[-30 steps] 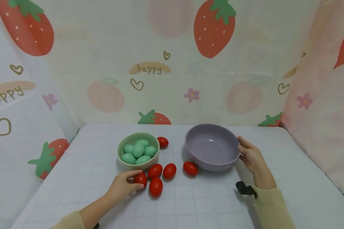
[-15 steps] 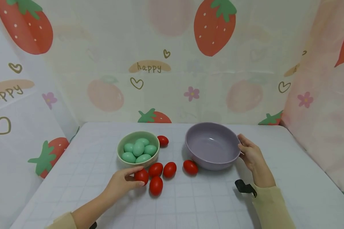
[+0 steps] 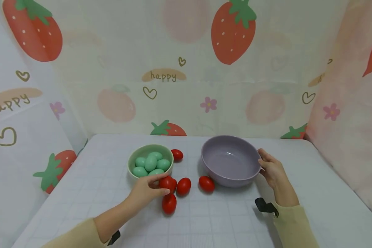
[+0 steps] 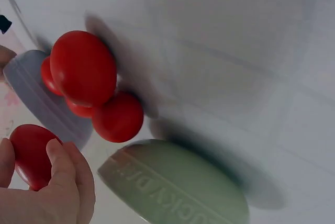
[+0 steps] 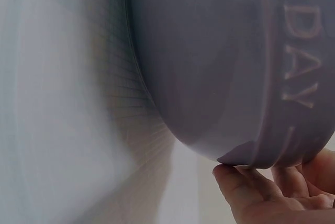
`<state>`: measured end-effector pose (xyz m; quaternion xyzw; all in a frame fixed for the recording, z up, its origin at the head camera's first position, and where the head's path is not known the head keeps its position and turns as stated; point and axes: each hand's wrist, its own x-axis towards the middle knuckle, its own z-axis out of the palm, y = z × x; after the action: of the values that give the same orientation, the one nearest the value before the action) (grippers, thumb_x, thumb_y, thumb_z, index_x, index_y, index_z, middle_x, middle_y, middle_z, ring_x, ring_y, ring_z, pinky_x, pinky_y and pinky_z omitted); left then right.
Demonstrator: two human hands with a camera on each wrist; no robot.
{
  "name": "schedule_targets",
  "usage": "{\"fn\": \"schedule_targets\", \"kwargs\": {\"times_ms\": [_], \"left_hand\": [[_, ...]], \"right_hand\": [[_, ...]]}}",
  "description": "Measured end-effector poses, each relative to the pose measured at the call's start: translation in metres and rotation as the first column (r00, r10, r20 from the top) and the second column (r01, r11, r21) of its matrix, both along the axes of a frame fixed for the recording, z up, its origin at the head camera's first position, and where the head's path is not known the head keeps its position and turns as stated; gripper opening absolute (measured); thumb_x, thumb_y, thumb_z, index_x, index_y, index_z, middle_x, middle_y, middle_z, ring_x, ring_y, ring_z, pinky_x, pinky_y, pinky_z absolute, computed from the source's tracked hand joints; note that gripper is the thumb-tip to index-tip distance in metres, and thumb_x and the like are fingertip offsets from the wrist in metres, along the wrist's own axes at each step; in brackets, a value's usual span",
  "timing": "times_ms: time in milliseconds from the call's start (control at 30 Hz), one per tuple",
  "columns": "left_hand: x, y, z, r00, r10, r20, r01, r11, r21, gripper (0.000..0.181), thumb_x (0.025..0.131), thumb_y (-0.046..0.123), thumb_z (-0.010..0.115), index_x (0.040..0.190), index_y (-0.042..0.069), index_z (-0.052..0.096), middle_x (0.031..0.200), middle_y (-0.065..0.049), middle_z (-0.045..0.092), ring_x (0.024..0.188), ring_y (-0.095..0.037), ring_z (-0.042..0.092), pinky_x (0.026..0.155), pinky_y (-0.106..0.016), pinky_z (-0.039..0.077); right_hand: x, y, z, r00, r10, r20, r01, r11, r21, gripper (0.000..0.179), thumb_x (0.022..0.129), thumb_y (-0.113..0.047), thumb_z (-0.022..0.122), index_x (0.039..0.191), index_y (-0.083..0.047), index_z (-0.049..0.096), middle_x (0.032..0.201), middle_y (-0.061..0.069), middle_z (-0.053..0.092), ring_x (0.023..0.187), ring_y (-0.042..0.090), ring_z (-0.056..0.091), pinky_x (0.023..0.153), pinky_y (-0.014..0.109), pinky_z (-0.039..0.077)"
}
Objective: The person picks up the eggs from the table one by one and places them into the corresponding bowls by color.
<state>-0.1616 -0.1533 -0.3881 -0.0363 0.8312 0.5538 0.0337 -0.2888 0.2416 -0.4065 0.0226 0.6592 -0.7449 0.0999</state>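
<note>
My left hand pinches a smooth red egg between thumb and fingers, just in front of the light green bowl. In the left wrist view the held red egg is up off the table, and the green bowl's lettered side shows beside it. Several green eggs lie in that bowl. On the right, my right hand grips the rim of a purple bowl with nothing in it. The right wrist view has the fingers against the bowl's outer wall.
Loose red eggs lie on the white table: one in front, one between the bowls, one by the purple bowl and one behind the green bowl. Another is partly hidden behind the held egg. A strawberry-print sheet stands behind.
My left hand has lifted the red egg and carried it to the right, now overlapping another egg in the head view. My right hand still holds the purple bowl in place.
</note>
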Motion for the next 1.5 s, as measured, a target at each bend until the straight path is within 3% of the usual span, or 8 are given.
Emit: {"fn": "schedule_targets", "kwargs": {"times_ms": [267, 533, 933, 1300, 1500], "left_hand": [[-0.013, 0.02, 0.005, 1.0, -0.005, -0.031, 0.006, 0.999, 0.032, 0.05, 0.088, 0.012, 0.078, 0.136, 0.01, 0.064, 0.133, -0.012, 0.064, 0.114, -0.028, 0.061, 0.088, -0.036, 0.059], [-0.019, 0.033, 0.004, 1.0, -0.013, 0.001, 0.013, 0.998, 0.06, 0.05, 0.088, 0.016, 0.078, 0.136, 0.015, 0.065, 0.13, -0.009, 0.064, 0.112, -0.027, 0.06, 0.086, -0.036, 0.059], [-0.031, 0.054, 0.004, 0.998, -0.065, -0.001, 0.064, 0.991, 0.121, 0.052, 0.089, 0.013, 0.077, 0.138, 0.011, 0.062, 0.134, -0.01, 0.064, 0.105, -0.023, 0.063, 0.09, -0.038, 0.057], [-0.044, 0.067, 0.012, 0.993, -0.115, 0.034, 0.109, 0.985, 0.131, 0.053, 0.09, 0.019, 0.076, 0.141, 0.017, 0.06, 0.136, -0.007, 0.063, 0.11, -0.024, 0.062, 0.098, -0.043, 0.054], [-0.052, 0.075, 0.014, 0.99, -0.132, 0.054, 0.127, 0.987, 0.098, 0.055, 0.09, 0.025, 0.076, 0.142, 0.022, 0.059, 0.139, -0.003, 0.062, 0.121, -0.025, 0.057, 0.104, -0.048, 0.049]], "right_hand": [[0.0, 0.001, 0.002, 1.0, -0.014, -0.007, 0.014, 1.0, 0.013, 0.061, 0.105, 0.005, 0.031, 0.158, -0.005, 0.003, 0.166, 0.009, -0.003, 0.154, 0.027, 0.001, 0.125, 0.045, 0.012], [0.003, 0.0, -0.002, 0.999, -0.035, 0.012, 0.034, 0.999, 0.037, 0.061, 0.104, 0.006, 0.032, 0.159, -0.003, 0.007, 0.166, 0.009, 0.0, 0.154, 0.028, 0.003, 0.124, 0.047, 0.014], [0.003, 0.0, -0.001, 0.999, -0.035, 0.005, 0.035, 0.998, 0.052, 0.06, 0.105, 0.004, 0.033, 0.159, -0.004, 0.007, 0.166, 0.01, 0.0, 0.153, 0.029, 0.004, 0.125, 0.047, 0.014], [0.0, -0.002, -0.001, 0.999, -0.04, 0.003, 0.04, 0.997, 0.059, 0.06, 0.105, 0.005, 0.032, 0.159, -0.004, 0.008, 0.166, 0.01, 0.001, 0.154, 0.03, 0.004, 0.124, 0.046, 0.015], [-0.001, -0.001, 0.0, 0.999, -0.049, 0.007, 0.048, 0.997, 0.055, 0.06, 0.105, 0.005, 0.032, 0.159, -0.004, 0.008, 0.166, 0.009, 0.001, 0.154, 0.029, 0.004, 0.124, 0.046, 0.015]]}}
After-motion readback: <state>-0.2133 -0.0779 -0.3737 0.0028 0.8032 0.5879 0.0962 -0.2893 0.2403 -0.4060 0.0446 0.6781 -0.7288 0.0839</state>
